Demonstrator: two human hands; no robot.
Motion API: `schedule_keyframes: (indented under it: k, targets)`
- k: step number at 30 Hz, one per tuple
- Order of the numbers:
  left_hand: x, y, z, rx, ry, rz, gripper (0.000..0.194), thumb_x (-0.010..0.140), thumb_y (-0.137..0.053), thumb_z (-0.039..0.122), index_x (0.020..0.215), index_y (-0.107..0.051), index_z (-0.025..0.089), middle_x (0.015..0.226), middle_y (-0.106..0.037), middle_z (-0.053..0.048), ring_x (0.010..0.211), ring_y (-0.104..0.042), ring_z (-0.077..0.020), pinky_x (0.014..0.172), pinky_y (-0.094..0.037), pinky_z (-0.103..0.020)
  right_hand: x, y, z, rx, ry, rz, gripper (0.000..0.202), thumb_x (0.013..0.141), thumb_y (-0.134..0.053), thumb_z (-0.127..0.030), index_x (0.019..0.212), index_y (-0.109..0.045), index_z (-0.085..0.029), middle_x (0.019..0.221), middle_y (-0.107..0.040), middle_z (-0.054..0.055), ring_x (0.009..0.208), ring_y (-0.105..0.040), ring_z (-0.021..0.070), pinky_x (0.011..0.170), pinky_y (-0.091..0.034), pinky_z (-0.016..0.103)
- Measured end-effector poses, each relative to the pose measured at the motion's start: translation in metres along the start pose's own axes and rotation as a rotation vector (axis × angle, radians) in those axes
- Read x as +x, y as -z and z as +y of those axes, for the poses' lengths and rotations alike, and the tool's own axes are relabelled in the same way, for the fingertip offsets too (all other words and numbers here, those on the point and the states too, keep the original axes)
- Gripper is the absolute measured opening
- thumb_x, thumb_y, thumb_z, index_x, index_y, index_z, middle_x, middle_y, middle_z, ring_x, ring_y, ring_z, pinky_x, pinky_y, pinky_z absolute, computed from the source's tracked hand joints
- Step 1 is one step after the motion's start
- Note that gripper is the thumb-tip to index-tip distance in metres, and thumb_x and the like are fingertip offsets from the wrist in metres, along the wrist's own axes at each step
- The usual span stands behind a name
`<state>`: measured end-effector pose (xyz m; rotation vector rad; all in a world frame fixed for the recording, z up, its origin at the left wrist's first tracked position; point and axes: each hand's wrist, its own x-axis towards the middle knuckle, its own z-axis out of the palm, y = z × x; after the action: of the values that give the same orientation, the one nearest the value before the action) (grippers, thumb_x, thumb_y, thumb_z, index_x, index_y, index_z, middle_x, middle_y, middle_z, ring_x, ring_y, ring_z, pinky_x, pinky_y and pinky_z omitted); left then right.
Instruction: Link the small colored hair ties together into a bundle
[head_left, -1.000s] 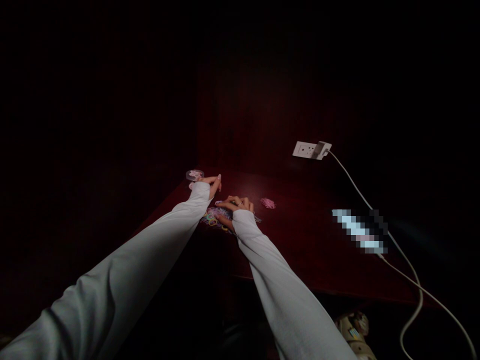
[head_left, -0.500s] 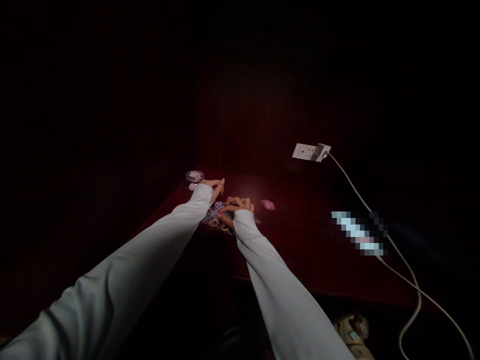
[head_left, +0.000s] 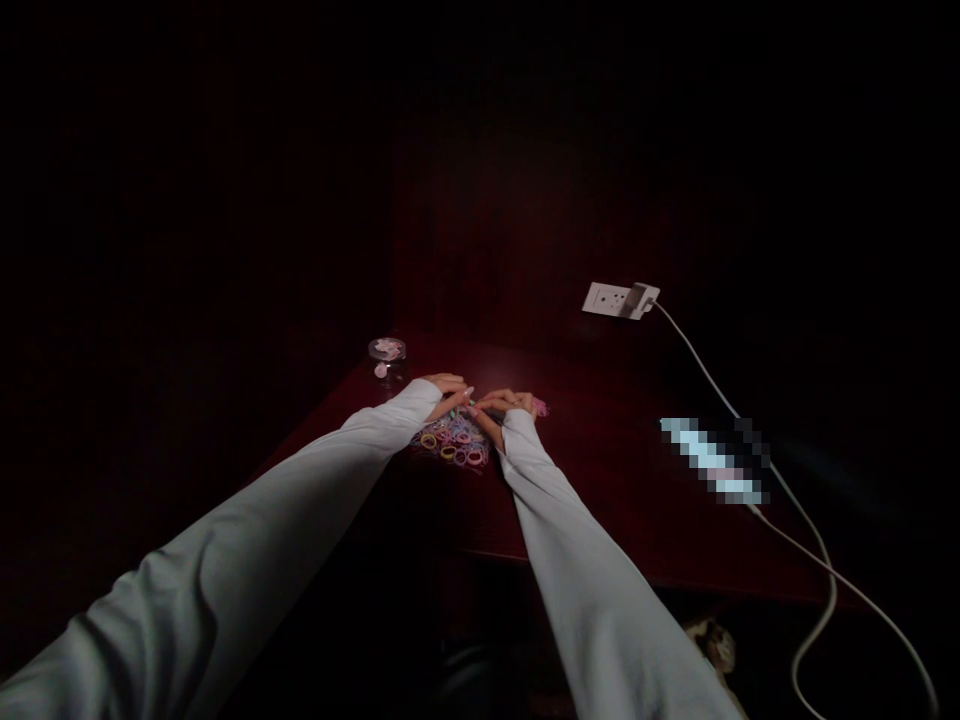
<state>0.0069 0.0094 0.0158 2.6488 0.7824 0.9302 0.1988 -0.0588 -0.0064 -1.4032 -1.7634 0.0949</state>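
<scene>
Over a heap of colourful elastic hair ties (head_left: 450, 445), my left hand (head_left: 448, 391) and my right hand (head_left: 508, 404) meet fingertip to fingertip. Both are closed in a pinch. Between the fingertips shows a bit of green, which looks like part of a green hair tie (head_left: 472, 402); most of it is hidden by the fingers. Yellow, pink and purple rings lie loose in the heap on the dark red table (head_left: 585, 470). A small pink pile (head_left: 541, 407) rests just beyond my right hand and is partly covered by it.
Left of my left hand stands a clear round container (head_left: 387, 350) with pale pink pieces. On the right lies a phone-like device (head_left: 709, 460), blurred out, with a white cable (head_left: 830, 570). A charger sits in the wall socket (head_left: 609, 299).
My right hand has moved right, off the heap, uncovering more hair ties. My left hand has come right and down, away from the container, so the fingertips of both hands now meet.
</scene>
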Motion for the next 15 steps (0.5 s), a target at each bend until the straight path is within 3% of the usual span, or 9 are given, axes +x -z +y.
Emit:
schedule_keyframes:
  k: [5,15]
  targets:
    - [0.001,-0.002,0.000,0.011,0.022,-0.017,0.041,0.102,-0.043,0.041,0.072,-0.062,0.021,0.075,-0.056,-0.003,0.079,-0.056,-0.0176,0.080,-0.045,-0.028,0.002,-0.003,0.008,0.006,-0.073,0.007,0.027,0.096,-0.065,-0.046,0.083,-0.081,-0.029,0.106,-0.074,0.004,0.112,-0.050,0.0285,0.101,-0.032,0.046]
    - [0.001,0.005,0.003,-0.029,0.043,-0.060,0.042,0.101,-0.042,0.042,0.069,-0.057,0.020,0.073,-0.050,-0.001,0.070,-0.049,-0.0159,0.068,-0.039,-0.028,0.006,-0.015,0.019,0.041,-0.110,0.066,0.036,0.097,-0.061,-0.052,0.085,-0.082,-0.026,0.102,-0.076,0.006,0.109,-0.052,0.0288,0.102,-0.032,0.049]
